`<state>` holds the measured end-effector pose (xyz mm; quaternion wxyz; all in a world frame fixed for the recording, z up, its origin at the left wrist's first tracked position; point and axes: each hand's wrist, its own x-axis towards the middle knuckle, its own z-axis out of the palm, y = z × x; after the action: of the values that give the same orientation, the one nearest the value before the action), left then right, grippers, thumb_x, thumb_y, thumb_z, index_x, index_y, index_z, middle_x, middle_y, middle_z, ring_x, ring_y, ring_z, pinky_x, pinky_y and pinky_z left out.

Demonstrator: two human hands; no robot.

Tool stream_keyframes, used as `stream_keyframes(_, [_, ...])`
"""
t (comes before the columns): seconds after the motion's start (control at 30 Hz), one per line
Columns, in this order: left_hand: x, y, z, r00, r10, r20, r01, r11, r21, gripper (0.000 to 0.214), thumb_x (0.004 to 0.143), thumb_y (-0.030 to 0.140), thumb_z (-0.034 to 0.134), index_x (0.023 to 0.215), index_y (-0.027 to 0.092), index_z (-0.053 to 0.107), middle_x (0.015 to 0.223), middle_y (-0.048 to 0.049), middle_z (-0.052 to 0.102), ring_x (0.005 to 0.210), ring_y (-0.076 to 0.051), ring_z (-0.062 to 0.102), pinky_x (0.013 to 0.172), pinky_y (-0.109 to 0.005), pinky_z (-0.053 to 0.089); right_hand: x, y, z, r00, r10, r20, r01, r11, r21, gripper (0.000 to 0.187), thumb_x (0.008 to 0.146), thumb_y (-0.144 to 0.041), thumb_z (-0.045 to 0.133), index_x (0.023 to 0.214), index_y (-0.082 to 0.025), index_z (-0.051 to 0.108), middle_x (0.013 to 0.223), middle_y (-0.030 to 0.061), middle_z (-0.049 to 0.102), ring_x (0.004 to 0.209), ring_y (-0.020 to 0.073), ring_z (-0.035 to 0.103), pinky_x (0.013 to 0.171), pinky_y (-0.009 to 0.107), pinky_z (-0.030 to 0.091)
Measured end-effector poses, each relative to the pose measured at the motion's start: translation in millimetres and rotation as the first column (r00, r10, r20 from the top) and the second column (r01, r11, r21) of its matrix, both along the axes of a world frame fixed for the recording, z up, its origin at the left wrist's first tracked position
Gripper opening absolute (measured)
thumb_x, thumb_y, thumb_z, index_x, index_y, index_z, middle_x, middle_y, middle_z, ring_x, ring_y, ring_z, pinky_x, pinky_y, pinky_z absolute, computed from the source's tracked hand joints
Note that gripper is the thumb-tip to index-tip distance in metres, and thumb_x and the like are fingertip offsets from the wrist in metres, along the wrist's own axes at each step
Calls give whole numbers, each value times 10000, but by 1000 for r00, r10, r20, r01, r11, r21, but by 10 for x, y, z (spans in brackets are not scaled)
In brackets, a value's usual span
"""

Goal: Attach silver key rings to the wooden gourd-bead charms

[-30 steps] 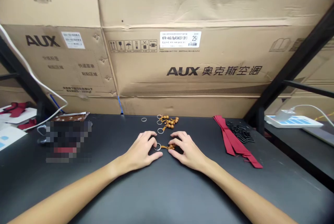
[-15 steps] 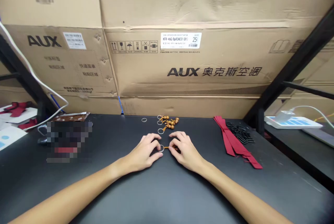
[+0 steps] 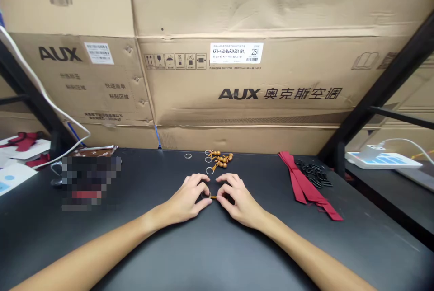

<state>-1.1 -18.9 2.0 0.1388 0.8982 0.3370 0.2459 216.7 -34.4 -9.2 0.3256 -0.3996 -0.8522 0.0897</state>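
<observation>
Near the middle of the black table, my left hand (image 3: pixel 190 197) pinches a metal key ring (image 3: pixel 206 196) between thumb and finger. A short orange-brown cord (image 3: pixel 213 197) runs from the ring to my right hand (image 3: pixel 237 199). Its thumb and forefinger are closed on the cord; whatever hangs at the cord's far end is hidden by the fingers. Just beyond my hands lie several finished-looking key rings with wooden beads (image 3: pixel 222 160) on similar cords. A loose bare ring (image 3: pixel 188 156) rests to their left.
Dark red ribbon strips (image 3: pixel 300 180) and a pile of black buckles (image 3: pixel 313 172) lie at the right. At the left sits a blurred-out package (image 3: pixel 90 182). A white power strip (image 3: pixel 383 160) is far right. Cardboard boxes (image 3: pixel 237 78) stand behind the table, between black frame posts (image 3: pixel 356 114).
My right hand has moved slightly left, toward my left hand. The ring and cord have come a little nearer to me, with less cord showing between the hands.
</observation>
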Motion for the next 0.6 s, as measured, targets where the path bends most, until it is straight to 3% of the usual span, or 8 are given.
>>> stream_keyframes(0.1, [-1, 9, -5, 1000, -4, -8, 4, 1000, 7, 105, 918, 213, 501, 833, 192, 559, 1215, -81, 504, 1120, -240, 470, 951, -410, 394, -9, -4, 4, 1000, 2, 11, -2, 1000, -8, 92, 884, -200, 541, 805, -217, 584, 1159, 91, 564, 1150, 257, 457, 902, 451, 430])
stream_keyframes(0.27, [-3, 27, 12, 999, -32, -17, 31, 999, -23, 138, 924, 197, 479, 814, 195, 561, 1203, -72, 507, 1123, -234, 471, 955, -401, 392, -7, 37, -20, 990, -143, 15, 143, 990, 12, 127, 880, -181, 519, 774, -199, 586, 1119, 113, 577, 1101, 275, 480, 859, 468, 441])
stream_keyframes(0.47, [0, 10, -12, 1000, -4, -4, 4, 1000, 11, 82, 899, 247, 554, 842, 189, 562, 1219, -79, 496, 1133, -240, 459, 954, -407, 385, -5, -18, 11, 1000, 10, 13, -10, 1000, -3, 94, 884, -205, 544, 803, -214, 591, 1181, 88, 550, 1161, 253, 446, 915, 451, 425])
stream_keyframes(0.6, [1, 10, -13, 1000, -18, -16, 18, 1000, 9, 126, 925, 188, 486, 811, 182, 539, 1206, -73, 501, 1112, -224, 469, 947, -394, 388, -6, 2, -3, 998, -61, 19, 61, 998, -6, 106, 885, -194, 532, 797, -202, 591, 1154, 99, 564, 1130, 257, 463, 895, 449, 426])
